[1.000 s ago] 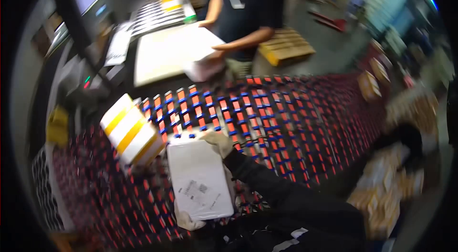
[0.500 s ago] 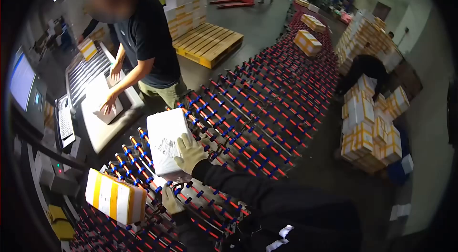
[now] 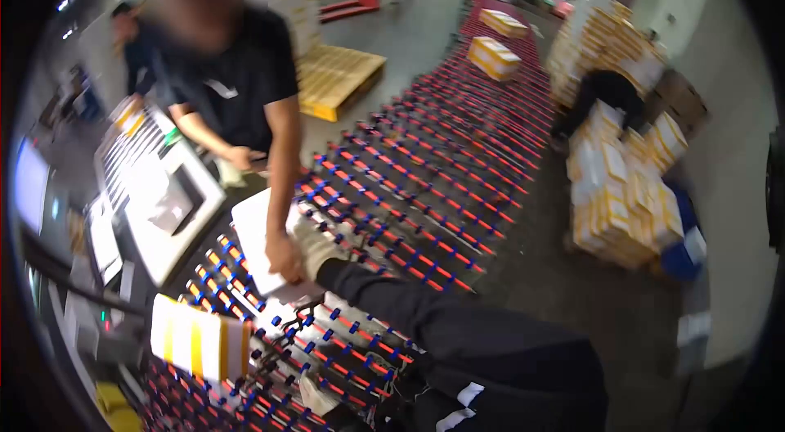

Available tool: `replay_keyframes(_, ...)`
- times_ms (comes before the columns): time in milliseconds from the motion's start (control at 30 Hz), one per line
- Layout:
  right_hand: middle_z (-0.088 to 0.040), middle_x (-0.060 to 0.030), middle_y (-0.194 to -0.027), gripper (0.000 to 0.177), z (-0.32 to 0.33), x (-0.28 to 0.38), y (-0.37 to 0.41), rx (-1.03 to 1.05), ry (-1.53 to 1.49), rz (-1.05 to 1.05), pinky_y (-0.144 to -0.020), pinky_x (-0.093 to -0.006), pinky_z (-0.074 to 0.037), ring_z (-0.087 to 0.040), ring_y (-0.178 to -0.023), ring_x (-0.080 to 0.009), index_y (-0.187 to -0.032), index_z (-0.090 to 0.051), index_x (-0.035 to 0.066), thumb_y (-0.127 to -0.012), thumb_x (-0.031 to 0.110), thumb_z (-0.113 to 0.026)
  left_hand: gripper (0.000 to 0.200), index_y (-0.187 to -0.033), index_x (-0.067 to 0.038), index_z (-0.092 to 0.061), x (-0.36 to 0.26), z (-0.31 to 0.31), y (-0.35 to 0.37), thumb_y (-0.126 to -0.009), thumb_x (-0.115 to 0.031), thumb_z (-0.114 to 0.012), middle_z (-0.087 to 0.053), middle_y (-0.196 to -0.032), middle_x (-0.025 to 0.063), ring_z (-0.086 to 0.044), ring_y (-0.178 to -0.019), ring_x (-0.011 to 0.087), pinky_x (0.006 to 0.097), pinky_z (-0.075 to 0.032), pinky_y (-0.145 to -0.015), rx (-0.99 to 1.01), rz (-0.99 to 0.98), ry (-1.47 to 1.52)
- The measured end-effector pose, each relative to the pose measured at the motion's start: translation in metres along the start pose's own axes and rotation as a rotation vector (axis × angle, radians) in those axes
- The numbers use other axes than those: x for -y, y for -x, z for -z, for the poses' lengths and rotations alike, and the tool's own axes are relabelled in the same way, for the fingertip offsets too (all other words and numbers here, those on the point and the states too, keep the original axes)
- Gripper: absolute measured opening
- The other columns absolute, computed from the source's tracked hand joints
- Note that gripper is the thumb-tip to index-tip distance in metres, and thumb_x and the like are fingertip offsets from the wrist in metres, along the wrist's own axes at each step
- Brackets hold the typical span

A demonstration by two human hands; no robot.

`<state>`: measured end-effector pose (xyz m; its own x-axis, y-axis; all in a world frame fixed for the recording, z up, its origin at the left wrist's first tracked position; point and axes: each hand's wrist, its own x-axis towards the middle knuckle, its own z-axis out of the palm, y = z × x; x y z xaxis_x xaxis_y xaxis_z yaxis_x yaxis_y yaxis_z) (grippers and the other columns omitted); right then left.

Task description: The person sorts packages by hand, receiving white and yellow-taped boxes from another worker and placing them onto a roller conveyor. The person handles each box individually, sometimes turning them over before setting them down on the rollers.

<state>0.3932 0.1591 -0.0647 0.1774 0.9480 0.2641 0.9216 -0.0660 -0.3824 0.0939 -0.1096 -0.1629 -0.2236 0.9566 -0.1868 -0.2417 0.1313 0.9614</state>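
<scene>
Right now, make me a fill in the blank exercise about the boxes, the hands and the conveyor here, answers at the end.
The taped box on the roller conveyor is white with stripes coloured ____.
The conveyor's red rods carry small wheels coloured ____.
Your right hand, next to the plain white package and a co-worker's hand, is covered by a pale ____.
The pallet on the floor is made of ____.
Missing words: yellow; blue; glove; wood.
</scene>
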Motion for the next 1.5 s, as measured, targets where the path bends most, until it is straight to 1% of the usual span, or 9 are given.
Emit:
replay_keyframes(33,-0.066,-0.0241,-0.126,0.038,0.054,0.008,-0.004,0.204,-0.525,-0.318,-0.100,-0.0460,-0.048,-0.064,-0.118,-0.0342,-0.129,-0.060,0.006,-0.101,0.029,-0.052,0.037,-0.123,0.005,-0.067,-0.007,0.001,0.003,-0.107,-0.026,-0.056,-0.070,-0.106,0.0085,-0.065,-0.090,0.0155,0.0304,-0.053,-0.079,-0.044,-0.042,-0.048)
replay_keyframes(100,-0.064,-0.0274,-0.128,0.045,0.005,-0.032,-0.026,-0.071,-0.708,-0.263,-0.097,-0.0453,-0.050,-0.062,-0.118,-0.0406,-0.136,-0.053,0.003,-0.102,0.032,-0.054,0.034,-0.121,0.008,-0.067,-0.041,-0.014,0.008,-0.109,-0.019,-0.050,-0.072,-0.111,0.0138,-0.069,-0.101,0.0209,0.0345,-0.054,-0.093,-0.139,-0.022,-0.040)
replay_keyframes(167,-0.059,-0.0261,-0.138,0.057,0.017,-0.067,0.013,-0.154,-0.464,-0.306,-0.110,-0.0443,-0.045,-0.057,-0.128,-0.0391,-0.151,-0.044,0.003,-0.103,0.035,-0.043,0.034,-0.120,0.008,-0.067,-0.044,-0.002,0.009,-0.109,-0.019,-0.051,-0.072,-0.112,0.0139,-0.069,-0.101,0.0209,0.0344,-0.054,-0.093,-0.167,-0.030,-0.046)
replay_keyframes(367,-0.065,-0.0250,-0.129,0.047,0.079,-0.107,0.138,0.247,-0.455,-0.477,-0.105,-0.0468,-0.047,-0.059,-0.124,-0.0405,-0.131,-0.063,0.002,-0.096,0.033,-0.055,0.037,-0.121,0.006,-0.069,-0.045,0.018,0.037,-0.109,-0.023,-0.050,-0.072,-0.111,0.0104,-0.068,-0.100,0.0179,0.0305,-0.052,-0.090,-0.368,-0.054,-0.079)
replay_keyframes(467,-0.068,-0.0241,-0.118,0.036,0.031,-0.141,0.221,0.098,-0.180,-0.463,-0.093,-0.0550,-0.051,-0.064,-0.109,-0.0432,-0.111,-0.069,0.006,-0.091,0.033,-0.057,0.035,-0.118,0.004,-0.070,-0.052,0.024,0.045,-0.108,-0.023,-0.050,-0.071,-0.103,0.0068,-0.065,-0.092,0.0152,0.0294,-0.051,-0.081,-0.421,-0.035,0.070)
replay_keyframes(867,-0.040,-0.0180,-0.158,0.048,0.040,-0.136,0.274,0.427,0.121,-0.364,-0.107,-0.0529,-0.045,-0.041,-0.142,-0.0369,-0.125,-0.066,0.009,-0.087,0.038,-0.062,0.033,-0.116,0.003,-0.071,-0.021,0.011,0.027,-0.107,-0.024,-0.055,-0.072,-0.102,0.0076,-0.068,-0.092,0.0182,0.0327,-0.054,-0.084,-0.294,-0.041,0.026)
replay_keyframes(967,-0.043,-0.0206,-0.156,0.046,0.044,-0.143,0.266,0.498,0.134,-0.325,-0.108,-0.0524,-0.045,-0.045,-0.139,-0.0390,-0.121,-0.070,0.008,-0.088,0.039,-0.060,0.028,-0.116,0.004,-0.071,-0.050,-0.009,0.037,-0.103,-0.015,-0.055,-0.074,-0.110,0.0160,-0.072,-0.102,0.0256,0.0356,-0.056,-0.091,-0.113,-0.617,-1.086)
replay_keyframes(1067,-0.050,-0.0236,-0.148,0.042,0.027,-0.147,0.274,0.374,0.184,-0.223,-0.103,-0.0541,-0.049,-0.050,-0.134,-0.0418,-0.114,-0.073,0.007,-0.090,0.038,-0.058,0.032,-0.116,0.004,-0.071,-0.094,-0.041,0.056,-0.105,-0.019,-0.053,-0.074,-0.111,0.0166,-0.070,-0.106,0.0250,0.0351,-0.053,-0.095,-0.292,-0.080,-0.352)
replay_keyframes(1500,-0.066,-0.0280,-0.119,0.042,-0.008,-0.176,0.272,0.363,0.248,-0.257,-0.094,-0.0555,-0.051,-0.064,-0.106,-0.0463,-0.109,-0.075,0.008,-0.096,0.039,-0.050,0.031,-0.118,0.005,-0.071,-0.055,0.047,0.077,-0.106,-0.021,-0.058,-0.074,-0.112,0.0104,-0.069,-0.103,0.0193,0.0333,-0.054,-0.094,-0.636,-0.091,-0.012)
